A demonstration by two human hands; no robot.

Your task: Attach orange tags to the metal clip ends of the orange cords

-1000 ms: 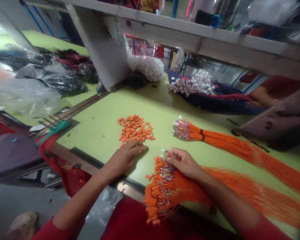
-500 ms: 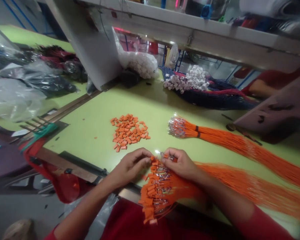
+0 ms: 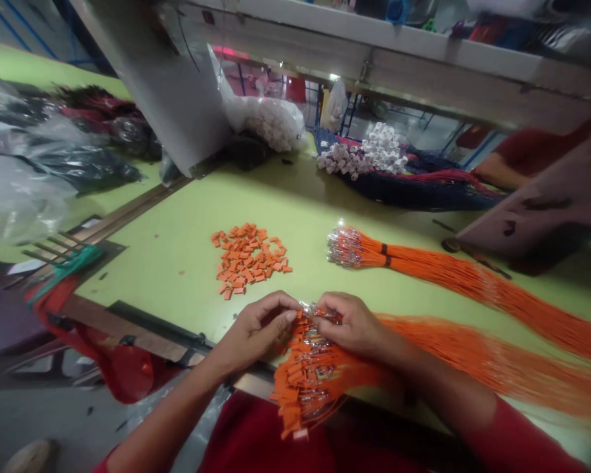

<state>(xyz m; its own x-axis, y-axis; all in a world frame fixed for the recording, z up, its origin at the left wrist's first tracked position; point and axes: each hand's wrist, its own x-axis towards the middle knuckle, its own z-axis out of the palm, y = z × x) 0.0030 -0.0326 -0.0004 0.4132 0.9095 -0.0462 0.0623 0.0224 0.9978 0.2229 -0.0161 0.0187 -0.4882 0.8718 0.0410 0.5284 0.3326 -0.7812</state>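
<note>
Orange tags lying loose: where are your hands?

Just below that pile. Your left hand curls, grip unclear, beside tagged orange cords; your right hand pinches them.

What's done, what's left?

Those are tagged. Right of the pile, a tied orange cord bundle shows no tags; the pile remains.

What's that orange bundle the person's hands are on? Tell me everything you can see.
The orange cord bundle is many thin orange cords lying loosely on a lime-green table. Its gathered end carries small flat orange tabs and shiny, clear-looking pieces, and reaches the table's near edge. The cords spread rightward out of view. The left hand and right hand both touch that end.
</note>
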